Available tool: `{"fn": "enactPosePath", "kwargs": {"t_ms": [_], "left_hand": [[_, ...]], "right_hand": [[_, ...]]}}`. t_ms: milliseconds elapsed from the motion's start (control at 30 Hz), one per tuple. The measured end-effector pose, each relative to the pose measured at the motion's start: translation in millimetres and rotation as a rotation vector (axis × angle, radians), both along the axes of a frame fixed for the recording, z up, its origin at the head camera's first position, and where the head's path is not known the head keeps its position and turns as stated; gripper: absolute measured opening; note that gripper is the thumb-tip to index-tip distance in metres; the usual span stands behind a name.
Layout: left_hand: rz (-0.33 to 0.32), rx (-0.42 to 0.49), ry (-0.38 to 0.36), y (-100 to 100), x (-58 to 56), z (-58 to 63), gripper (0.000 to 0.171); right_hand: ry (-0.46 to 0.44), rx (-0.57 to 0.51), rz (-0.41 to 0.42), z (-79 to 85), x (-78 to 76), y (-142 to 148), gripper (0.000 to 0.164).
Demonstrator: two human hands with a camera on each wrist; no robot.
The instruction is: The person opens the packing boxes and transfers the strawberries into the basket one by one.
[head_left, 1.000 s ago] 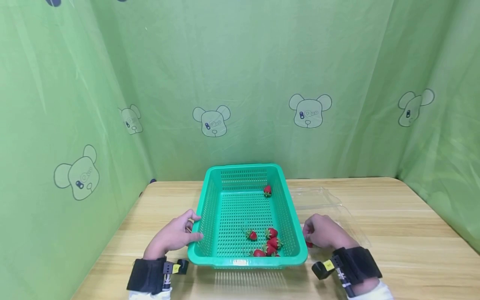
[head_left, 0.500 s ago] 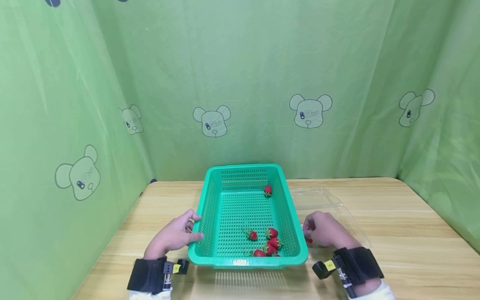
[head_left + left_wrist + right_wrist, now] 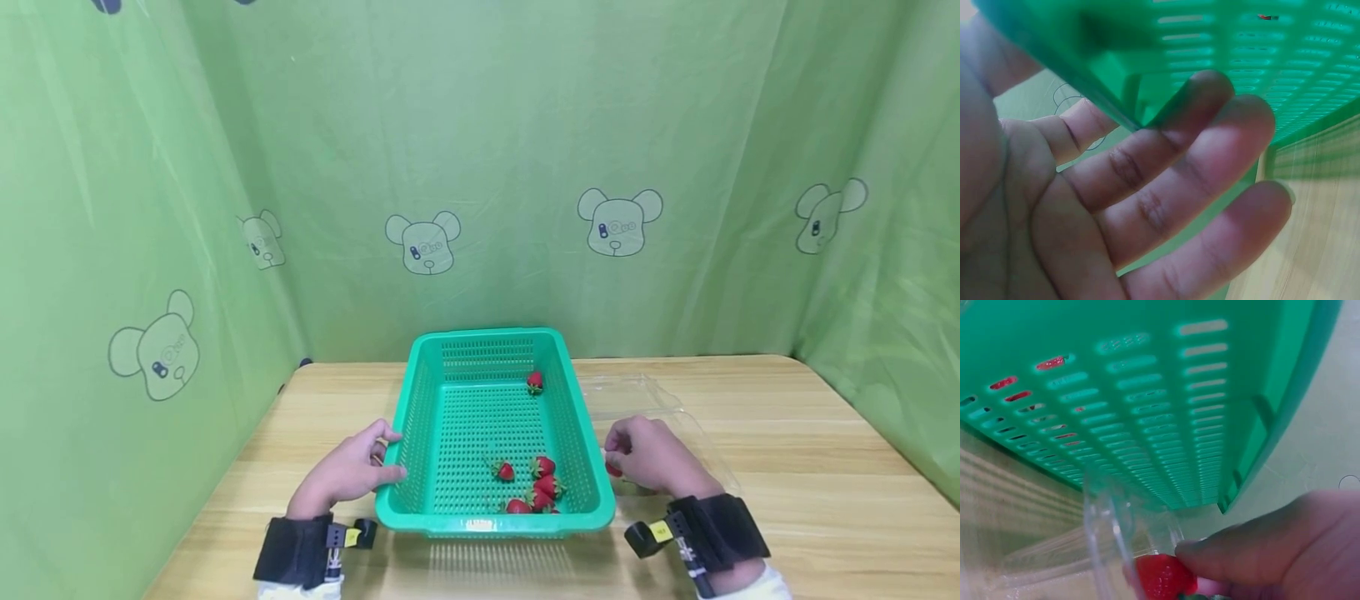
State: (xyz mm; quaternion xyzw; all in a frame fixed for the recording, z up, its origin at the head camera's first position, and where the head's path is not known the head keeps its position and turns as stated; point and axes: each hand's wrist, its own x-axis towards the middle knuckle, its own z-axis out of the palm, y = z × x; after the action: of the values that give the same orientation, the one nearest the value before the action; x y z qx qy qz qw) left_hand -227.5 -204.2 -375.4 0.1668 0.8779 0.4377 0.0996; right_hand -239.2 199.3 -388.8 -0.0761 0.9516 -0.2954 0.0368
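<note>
A green plastic basket [image 3: 480, 524] with slotted walls stands on the table. My left hand [image 3: 348, 468] grips its left rim, the thumb over the edge and fingers under it; in the left wrist view those fingers [image 3: 1147, 212] lie curled against the outer wall. Beyond the right side of the basket, my right hand [image 3: 651, 457] pinches a red strawberry [image 3: 1165, 576] between thumb and fingers. The fruit is at the wall of a clear plastic box [image 3: 1105, 544]. Inside the basket, several strawberries [image 3: 547, 487] cluster at the near right, one strawberry [image 3: 505, 472] lies beside them, and another strawberry [image 3: 535, 382] sits farther back.
The clear box and its lid [image 3: 628, 398] lie to the right of the basket, partly hidden by the hand and rim. A light wooden table [image 3: 825, 483] carries everything. Green curtains [image 3: 517, 150] with bear-head prints hang behind and on both sides.
My right hand has risen slightly and shifted a little left, bringing the strawberry up with it. The left hand and the basket stay where they were.
</note>
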Motion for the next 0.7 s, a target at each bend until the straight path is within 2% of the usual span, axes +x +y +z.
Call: {"fn": "enactPosePath", "kwargs": {"t_ms": [233, 467, 700], "left_hand": [[0.005, -0.010, -0.006, 0, 0.7, 1.2, 0.038], [-0.016, -0.002, 0.001, 2, 3.8, 6.5, 0.039], [0.000, -0.011, -0.002, 2, 4.0, 5.3, 0.039]], "right_hand": [[0.028, -0.008, 0.000, 6.4, 1.0, -1, 0.004], [0.047, 0.002, -0.010, 9.7, 1.2, 0, 0.013], [0.068, 0.013, 0.000, 15.2, 3.0, -1, 0.015]]}}
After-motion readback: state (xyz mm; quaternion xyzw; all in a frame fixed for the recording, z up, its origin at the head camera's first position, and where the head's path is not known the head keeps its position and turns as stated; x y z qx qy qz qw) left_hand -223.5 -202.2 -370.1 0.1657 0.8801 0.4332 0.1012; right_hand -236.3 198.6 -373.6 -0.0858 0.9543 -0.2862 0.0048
